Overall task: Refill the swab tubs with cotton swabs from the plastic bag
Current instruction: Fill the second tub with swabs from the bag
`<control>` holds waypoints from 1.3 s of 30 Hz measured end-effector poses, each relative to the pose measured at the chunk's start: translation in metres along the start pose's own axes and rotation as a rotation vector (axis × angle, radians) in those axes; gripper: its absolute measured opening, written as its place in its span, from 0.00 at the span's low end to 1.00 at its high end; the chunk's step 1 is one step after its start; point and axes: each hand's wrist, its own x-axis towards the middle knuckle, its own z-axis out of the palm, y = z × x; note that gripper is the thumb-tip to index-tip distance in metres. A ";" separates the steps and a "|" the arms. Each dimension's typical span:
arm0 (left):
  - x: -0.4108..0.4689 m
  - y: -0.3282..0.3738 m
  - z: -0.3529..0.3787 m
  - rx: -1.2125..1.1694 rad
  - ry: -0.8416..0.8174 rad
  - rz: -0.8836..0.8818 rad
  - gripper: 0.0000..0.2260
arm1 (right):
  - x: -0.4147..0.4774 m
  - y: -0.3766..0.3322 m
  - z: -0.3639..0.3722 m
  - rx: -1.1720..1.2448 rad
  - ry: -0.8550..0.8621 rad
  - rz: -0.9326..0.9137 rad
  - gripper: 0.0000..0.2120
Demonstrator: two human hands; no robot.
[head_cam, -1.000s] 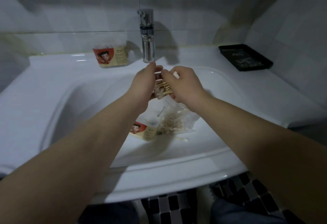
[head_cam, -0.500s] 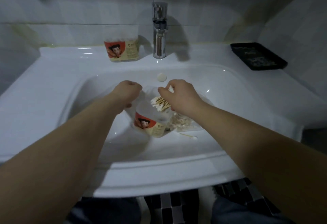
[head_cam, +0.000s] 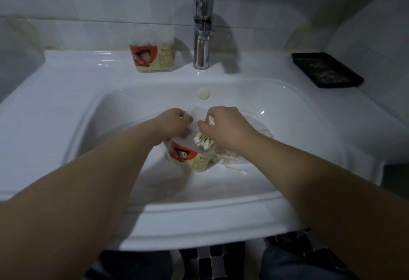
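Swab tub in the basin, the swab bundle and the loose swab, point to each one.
swab tub point(head_cam: 187, 154), head view, on its red label.
swab bundle point(head_cam: 204, 142), head view, on the lower cotton tips.
loose swab point(head_cam: 235, 169), head view, on its wooden stick.

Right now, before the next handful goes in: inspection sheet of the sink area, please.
Surface: white sink, dimly lit; the work is inside the basin.
Job's things: tub in the basin, swabs at its mouth; bag beside it, under the right hand; second tub upright on the ledge, left of the tap.
Clutter: loose swab in the basin by the bag; black tray on the right ledge, contents unclear.
Hands: left hand grips the tub's rim; right hand pinches the swabs.
Cables: nothing seen.
Surroundings: tiled wall, chequered floor.
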 end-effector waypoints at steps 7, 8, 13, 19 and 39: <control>0.001 0.000 0.001 -0.022 -0.016 0.003 0.10 | -0.004 -0.005 0.001 -0.206 -0.116 -0.139 0.10; 0.001 0.000 0.001 -0.022 -0.018 0.002 0.10 | -0.005 -0.005 0.001 -0.241 -0.131 -0.164 0.11; 0.002 -0.001 0.002 -0.015 -0.017 0.013 0.11 | -0.009 -0.007 0.002 -0.357 -0.224 -0.212 0.15; 0.000 0.001 0.001 0.026 -0.009 0.019 0.16 | -0.014 -0.011 -0.001 -0.389 -0.328 -0.212 0.24; -0.003 0.002 0.001 0.078 -0.020 0.030 0.16 | -0.008 0.012 -0.023 -0.219 -0.160 -0.180 0.26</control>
